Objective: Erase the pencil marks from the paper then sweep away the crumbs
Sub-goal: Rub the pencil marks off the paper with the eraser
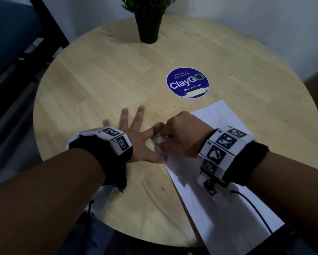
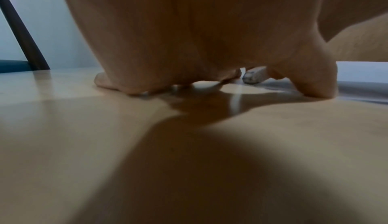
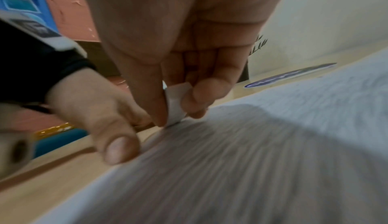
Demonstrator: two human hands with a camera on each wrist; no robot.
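Nearest the head cam: both forearms, each w/ a marker-tagged wristband (image 1: 226,142). Right hand (image 1: 184,135) pinches a small white eraser (image 3: 177,104) betw. thumb and fingertips (image 3: 204,94), its lower end touching the paper (image 1: 226,196) near the sheet's left edge. Left hand (image 1: 136,140) lies flat, fingers spread and straight, gripping nothing; most fingers rest on the round wooden table (image 1: 99,80), thumb and index pin the paper's left edge just beside the eraser. Paper sits at the table's near-right, its near end overhanging the rim. Beyond it: blue ClayGo sticker (image 1: 187,82) and a potted plant (image 1: 149,21) at the far edge.

Progress (judged): erasing step in hand. Faint pencil lines show across the sheet in the right wrist view, though motion-blurred, so marks appear to remain. Crumbs: too small/blurred to tell. Sweep step not yet done.
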